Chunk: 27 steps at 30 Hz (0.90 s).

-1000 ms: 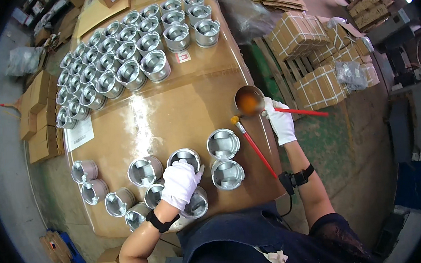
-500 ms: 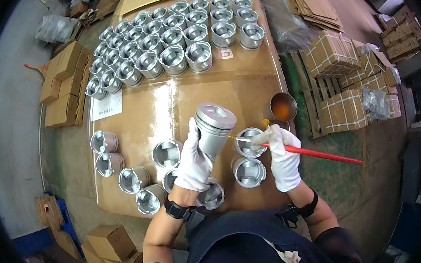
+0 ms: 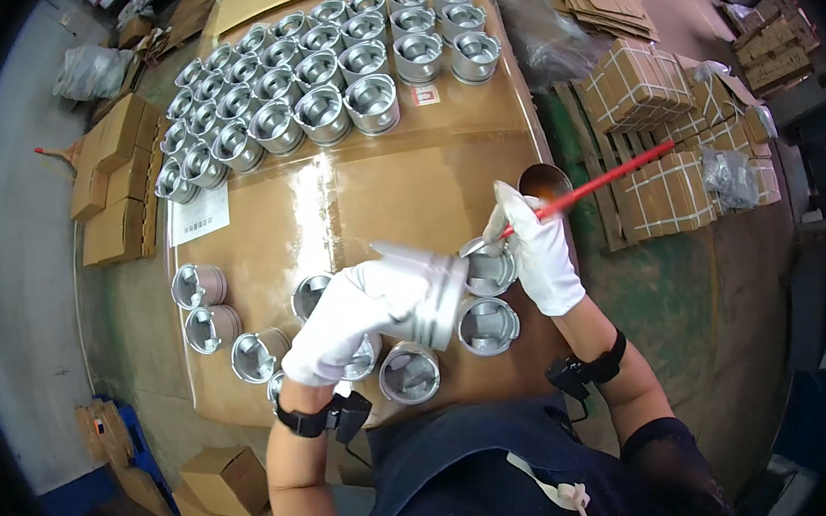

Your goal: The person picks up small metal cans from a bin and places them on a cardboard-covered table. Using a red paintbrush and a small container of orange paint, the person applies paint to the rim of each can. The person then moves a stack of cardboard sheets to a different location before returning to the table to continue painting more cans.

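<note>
My left hand (image 3: 363, 307), in a white glove, is closed round a silver engine piston (image 3: 436, 300), which lies tilted on its side in the grip and is slightly blurred. My right hand (image 3: 538, 247), gloved as well, pinches a brush with a red handle (image 3: 608, 180); the handle slants up to the right. The brush's pale tip end points left toward the held piston, and its bristles are hard to make out. Below the right hand two pistons (image 3: 488, 326) stand with their hollow side up. Another piston (image 3: 409, 372) stands under the left hand, near the table edge.
A metal cup (image 3: 545, 183) with amber liquid stands by the table's right edge. Many pistons in rows (image 3: 322, 114) fill the far part of the cardboard-covered table (image 3: 397, 191). Several more (image 3: 213, 329) stand at the near left. Strapped cartons (image 3: 668, 194) sit on a pallet to the right.
My left hand has turned the piston from nearly upright onto its side and lowered it. The brush handle has swung from pointing down right to up right, with my right hand slightly higher.
</note>
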Each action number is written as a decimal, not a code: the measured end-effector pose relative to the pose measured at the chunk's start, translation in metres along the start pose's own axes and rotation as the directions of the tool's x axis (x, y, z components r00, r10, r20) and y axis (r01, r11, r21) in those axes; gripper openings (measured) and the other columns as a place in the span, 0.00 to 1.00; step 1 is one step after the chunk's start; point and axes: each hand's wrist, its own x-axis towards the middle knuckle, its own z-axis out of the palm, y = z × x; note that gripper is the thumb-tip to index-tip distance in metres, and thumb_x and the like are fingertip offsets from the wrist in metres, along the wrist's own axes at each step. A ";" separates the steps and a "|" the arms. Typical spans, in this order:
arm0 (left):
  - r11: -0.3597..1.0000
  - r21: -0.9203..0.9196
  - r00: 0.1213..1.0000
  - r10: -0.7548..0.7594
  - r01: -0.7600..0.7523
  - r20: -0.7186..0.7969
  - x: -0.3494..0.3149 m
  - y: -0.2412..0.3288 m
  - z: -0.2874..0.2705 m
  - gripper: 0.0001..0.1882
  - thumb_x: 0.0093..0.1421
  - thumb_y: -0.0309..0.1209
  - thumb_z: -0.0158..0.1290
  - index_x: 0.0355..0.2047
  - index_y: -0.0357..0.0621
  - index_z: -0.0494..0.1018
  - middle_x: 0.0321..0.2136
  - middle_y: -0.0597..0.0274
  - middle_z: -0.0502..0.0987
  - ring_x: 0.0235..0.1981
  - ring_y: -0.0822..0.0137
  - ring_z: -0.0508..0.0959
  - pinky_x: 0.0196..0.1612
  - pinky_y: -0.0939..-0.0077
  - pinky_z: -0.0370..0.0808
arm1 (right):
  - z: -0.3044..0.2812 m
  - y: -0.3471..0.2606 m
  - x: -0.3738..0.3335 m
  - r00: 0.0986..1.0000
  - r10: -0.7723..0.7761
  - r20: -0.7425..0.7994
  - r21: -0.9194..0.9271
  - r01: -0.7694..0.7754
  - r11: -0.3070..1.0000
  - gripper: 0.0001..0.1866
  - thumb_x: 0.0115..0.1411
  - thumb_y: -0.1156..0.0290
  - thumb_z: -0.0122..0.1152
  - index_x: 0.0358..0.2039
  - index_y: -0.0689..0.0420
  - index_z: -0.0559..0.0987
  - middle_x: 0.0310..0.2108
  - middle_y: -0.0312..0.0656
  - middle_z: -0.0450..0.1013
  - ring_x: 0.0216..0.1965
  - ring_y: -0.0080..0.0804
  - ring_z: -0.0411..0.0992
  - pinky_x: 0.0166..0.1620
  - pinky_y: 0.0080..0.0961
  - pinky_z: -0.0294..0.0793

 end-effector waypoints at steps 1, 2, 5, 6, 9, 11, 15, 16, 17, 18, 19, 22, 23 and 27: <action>0.976 0.217 0.999 -0.025 0.031 -0.032 -0.001 0.012 0.012 0.18 0.56 0.37 0.61 0.42 0.38 0.79 0.35 0.62 0.82 0.37 0.69 0.80 0.42 0.75 0.75 | 0.001 -0.002 0.000 0.999 -0.024 0.047 -0.010 0.024 1.000 0.26 0.65 0.52 0.54 0.18 0.60 0.78 0.15 0.36 0.73 0.19 0.20 0.69 0.24 0.20 0.66; 0.905 0.420 0.997 -0.048 0.071 -0.065 0.002 0.020 0.024 0.18 0.56 0.38 0.61 0.42 0.37 0.78 0.34 0.63 0.82 0.35 0.71 0.80 0.41 0.76 0.75 | 0.002 -0.005 -0.004 0.999 -0.021 0.033 -0.123 0.025 0.992 0.24 0.65 0.54 0.54 0.18 0.60 0.77 0.15 0.37 0.72 0.19 0.23 0.69 0.25 0.23 0.66; 0.834 0.535 0.978 -0.024 0.135 -0.209 0.019 0.006 0.033 0.16 0.58 0.39 0.61 0.36 0.35 0.79 0.28 0.63 0.81 0.29 0.75 0.77 0.35 0.77 0.75 | 0.003 0.013 -0.019 0.929 -0.370 0.026 -0.414 0.347 0.841 0.18 0.64 0.64 0.52 0.20 0.59 0.74 0.16 0.41 0.70 0.20 0.36 0.69 0.25 0.31 0.66; 0.914 0.389 0.968 -0.013 0.112 -0.249 0.024 -0.005 0.032 0.16 0.59 0.39 0.61 0.34 0.36 0.79 0.27 0.64 0.81 0.28 0.76 0.77 0.34 0.78 0.74 | 0.001 0.015 -0.034 0.906 -0.407 0.118 -0.406 0.418 0.812 0.11 0.61 0.71 0.54 0.21 0.58 0.72 0.18 0.44 0.69 0.23 0.43 0.69 0.27 0.35 0.66; 0.978 0.156 0.940 -0.082 0.140 -0.331 0.040 -0.022 0.027 0.16 0.61 0.42 0.59 0.32 0.39 0.80 0.25 0.68 0.79 0.26 0.79 0.74 0.30 0.81 0.71 | 0.004 0.029 -0.053 0.520 -0.749 0.410 -0.538 0.801 0.261 0.06 0.53 0.77 0.62 0.22 0.54 0.74 0.19 0.38 0.67 0.24 0.38 0.68 0.27 0.35 0.67; 0.923 0.229 0.907 -0.213 0.308 -0.363 0.055 0.004 0.026 0.18 0.63 0.44 0.56 0.33 0.39 0.80 0.26 0.71 0.79 0.27 0.80 0.74 0.31 0.82 0.70 | 0.006 0.054 -0.054 0.553 -0.734 0.394 -0.518 0.794 0.319 0.07 0.48 0.78 0.64 0.23 0.52 0.75 0.20 0.36 0.67 0.24 0.36 0.68 0.26 0.34 0.66; 0.787 0.615 0.963 0.135 0.039 -0.233 0.128 0.002 -0.005 0.21 0.60 0.48 0.56 0.34 0.39 0.79 0.27 0.55 0.81 0.29 0.65 0.80 0.34 0.69 0.75 | -0.007 0.060 -0.036 0.697 -0.572 0.433 -0.614 0.692 0.379 0.05 0.52 0.73 0.62 0.23 0.52 0.74 0.19 0.37 0.67 0.22 0.36 0.68 0.26 0.35 0.67; 0.643 0.765 0.957 0.204 0.029 -0.208 0.150 0.011 0.000 0.20 0.60 0.47 0.56 0.35 0.39 0.79 0.28 0.52 0.81 0.30 0.61 0.81 0.35 0.66 0.76 | -0.014 0.057 -0.027 0.724 -0.586 0.364 -0.647 0.649 0.400 0.06 0.57 0.70 0.57 0.24 0.53 0.74 0.19 0.38 0.68 0.23 0.36 0.70 0.26 0.35 0.68; 0.472 0.881 0.947 0.268 0.032 -0.178 0.169 0.020 0.010 0.19 0.60 0.45 0.56 0.35 0.39 0.79 0.29 0.49 0.81 0.32 0.57 0.81 0.36 0.63 0.76 | -0.023 0.048 -0.022 0.768 -0.538 0.347 -0.661 0.607 0.441 0.09 0.60 0.68 0.54 0.24 0.54 0.73 0.20 0.38 0.72 0.25 0.38 0.71 0.28 0.35 0.69; 0.282 0.958 0.936 0.324 0.041 -0.136 0.188 0.028 0.017 0.18 0.59 0.44 0.56 0.35 0.39 0.78 0.29 0.46 0.81 0.33 0.53 0.82 0.37 0.61 0.77 | -0.033 0.044 -0.016 0.816 -0.504 0.283 -0.676 0.542 0.499 0.09 0.61 0.68 0.53 0.24 0.54 0.74 0.20 0.38 0.73 0.26 0.38 0.72 0.30 0.35 0.70; 0.196 0.981 0.934 0.349 0.000 -0.070 0.209 0.031 0.018 0.17 0.58 0.43 0.57 0.34 0.39 0.78 0.29 0.45 0.80 0.33 0.51 0.82 0.37 0.60 0.77 | -0.043 0.042 -0.010 0.859 -0.465 0.216 -0.685 0.472 0.555 0.10 0.62 0.68 0.52 0.24 0.54 0.74 0.20 0.38 0.75 0.27 0.38 0.73 0.31 0.34 0.70; -0.025 0.996 0.912 0.399 -0.087 0.090 0.266 0.014 0.002 0.16 0.56 0.41 0.59 0.33 0.39 0.77 0.27 0.45 0.79 0.31 0.49 0.81 0.34 0.60 0.78 | -0.070 0.052 -0.001 0.959 -0.284 -0.008 -0.569 0.230 0.789 0.14 0.65 0.65 0.48 0.23 0.54 0.74 0.20 0.37 0.76 0.27 0.38 0.73 0.34 0.34 0.70; -0.072 0.991 0.901 0.414 -0.110 0.130 0.282 0.005 -0.004 0.15 0.56 0.41 0.59 0.32 0.39 0.77 0.26 0.46 0.79 0.29 0.49 0.81 0.32 0.60 0.78 | -0.077 0.052 0.001 0.976 -0.188 -0.107 -0.520 0.106 0.848 0.17 0.65 0.64 0.48 0.21 0.56 0.76 0.20 0.38 0.76 0.27 0.37 0.73 0.34 0.33 0.70; -0.220 0.967 0.797 0.556 -0.133 0.236 0.327 -0.026 -0.009 0.11 0.56 0.36 0.57 0.35 0.43 0.76 0.23 0.53 0.79 0.24 0.52 0.80 0.27 0.57 0.75 | -0.104 0.064 0.007 0.945 -0.013 -0.327 -0.344 -0.106 0.933 0.23 0.67 0.58 0.53 0.22 0.63 0.78 0.22 0.42 0.77 0.23 0.26 0.74 0.32 0.24 0.72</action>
